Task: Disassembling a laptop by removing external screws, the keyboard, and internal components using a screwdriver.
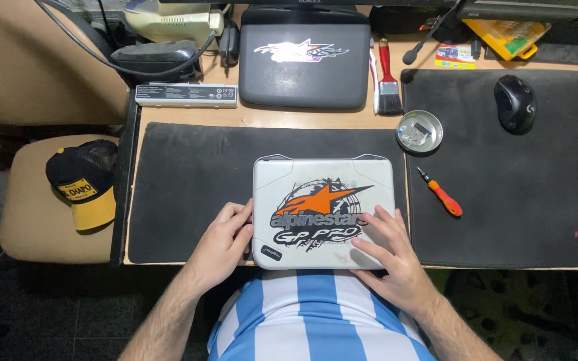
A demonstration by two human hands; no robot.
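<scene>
**Reader:** What sits in front of the person?

**Describer:** A small white laptop (pixel 324 212), lid shut, lies flat on a long black mat (pixel 188 194) at the near edge of the worktop (pixel 302 119). A large orange and black star sticker covers its lid.

**Reader:** What are the hands doing?

**Describer:** The left hand (pixel 225 241) rests against the laptop's left edge, fingers curled loosely on it, a light grip and not a clenched one. The right hand (pixel 391 251) lies flat and released on the lid's near right corner, grasping nothing.

**Reader:** How far along does the work look?

**Describer:** Barely begun, I judge. The laptop is closed and whole, with no panel off and no loose screws seen beside it. An orange screwdriver (pixel 441 193) lies untouched just right of the laptop, and a round metal dish (pixel 419 131) stands beyond the laptop's far right corner. Opening the machine seems wholly left to do.

**Reader:** Which way does the laptop point?

**Describer:** Its long axis runs left to right, parallel to the worktop's near edge. The notched edge, which looks like the hinge side, faces away from the person; the sticker reads upright toward them.

**Reader:** Anything else nearby?

**Describer:** Straight beyond the laptop lies a second, dark laptop (pixel 304 57). A red-handled brush (pixel 388 80) lies to the right of that.
</scene>
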